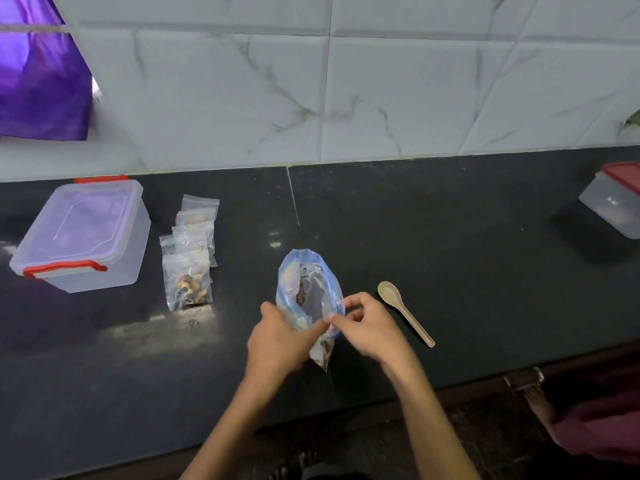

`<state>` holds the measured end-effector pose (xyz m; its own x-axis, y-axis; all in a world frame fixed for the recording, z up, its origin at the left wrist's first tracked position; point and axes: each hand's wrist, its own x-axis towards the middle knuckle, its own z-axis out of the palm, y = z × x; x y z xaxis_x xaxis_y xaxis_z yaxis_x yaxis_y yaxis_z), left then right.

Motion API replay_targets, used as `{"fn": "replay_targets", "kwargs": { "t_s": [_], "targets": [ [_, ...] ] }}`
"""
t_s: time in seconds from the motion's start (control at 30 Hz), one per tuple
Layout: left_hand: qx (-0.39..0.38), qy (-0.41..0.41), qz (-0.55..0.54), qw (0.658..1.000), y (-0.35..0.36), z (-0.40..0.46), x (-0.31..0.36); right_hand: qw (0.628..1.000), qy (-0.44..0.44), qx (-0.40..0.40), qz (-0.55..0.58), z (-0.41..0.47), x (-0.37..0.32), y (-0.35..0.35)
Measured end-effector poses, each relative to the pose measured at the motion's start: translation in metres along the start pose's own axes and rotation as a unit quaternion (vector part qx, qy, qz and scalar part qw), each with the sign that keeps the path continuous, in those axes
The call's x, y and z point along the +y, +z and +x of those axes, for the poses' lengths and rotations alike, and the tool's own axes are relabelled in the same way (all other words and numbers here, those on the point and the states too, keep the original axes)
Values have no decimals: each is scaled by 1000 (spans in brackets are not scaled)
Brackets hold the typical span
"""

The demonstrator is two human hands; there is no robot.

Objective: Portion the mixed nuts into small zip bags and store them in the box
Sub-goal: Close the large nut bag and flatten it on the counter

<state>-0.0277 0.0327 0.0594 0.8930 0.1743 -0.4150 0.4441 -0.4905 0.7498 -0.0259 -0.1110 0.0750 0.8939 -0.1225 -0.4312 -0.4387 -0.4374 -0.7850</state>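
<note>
**Hands hold the large nut bag open on the counter**

Hands meet at the near rim of a large zip bag (309, 292) with a blue edge, which stands upright on the dark counter (450, 237). The left hand (280, 341) grips the bag's side, with the fingers curled around the plastic. The right hand (367, 327) pinches the rim between thumb and fingertips. The mouth of the bag is wide open, and a few brown nuts (300, 296) show inside.

Just to the right of the bag lies a small beige spoon (405, 311), flat on the counter, touched by no hand. To the left, a row of small zip bags (189, 258) with nuts lies overlapping. Further left stands a clear plastic box (83, 237) with red clips, its lid on. A second box with a red lid (614, 202) sits well apart at the far right, by the tiled wall (346, 81). A purple cloth (38, 81) hangs at the upper left.
</note>
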Motion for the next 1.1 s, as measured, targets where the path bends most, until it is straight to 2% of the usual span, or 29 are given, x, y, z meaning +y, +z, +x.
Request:
{"fn": "replay_targets", "kwargs": {
  "t_s": [0.07, 0.17, 0.23, 0.3, 0.37, 0.47, 0.53, 0.6, 0.7, 0.77, 0.97, 1.0, 1.03, 1.1],
  "targets": [
    [-17, -48, 9, 999, -25, 12, 1, 999, 16, 1, 32, 9, -4, -20],
    [47, -11, 98, 994, -54, 40, 9, 994, 3, 45, 99, 43, -16, -40],
    [31, 8, 54, 998, -62, 66, 21, 989, 22, -9, 148, 73, -30, -41],
    [-40, -32, -22, 998, -62, 89, 34, 984, 61, -94, 136, 99, -45, -33],
    [-142, -88, -77, 983, -58, 104, 44, 976, 93, -169, 97, 117, -57, -21],
    [-231, -116, -79, 963, -52, 106, 55, 963, 123, -238, 42, 133, -68, -7],
    [-232, -101, -37, 967, -48, 109, 58, 956, 135, -260, 31, 140, -71, -7],
    [-245, -96, -40, 964, -47, 114, 58, 946, 140, -290, 40, 145, -71, -12],
    [-340, -133, -120, 923, -47, 125, 57, 938, 136, -316, 54, 152, -67, -21],
    [-366, -162, -172, 900, -48, 132, 55, 934, 135, -323, 65, 153, -64, -26],
    [-440, -150, -189, 865, -46, 129, 60, 939, 99, -326, 39, 143, -68, -34],
    [-433, -126, -165, 877, -44, 129, 61, 949, 84, -302, 15, 141, -69, -32],
    [-391, -75, -120, 910, -40, 130, 61, 963, 63, -262, -22, 138, -69, -28],
    [-233, 83, 15, 969, -26, 126, 60, 981, 3, -154, -119, 126, -70, -16]
  ]
}}
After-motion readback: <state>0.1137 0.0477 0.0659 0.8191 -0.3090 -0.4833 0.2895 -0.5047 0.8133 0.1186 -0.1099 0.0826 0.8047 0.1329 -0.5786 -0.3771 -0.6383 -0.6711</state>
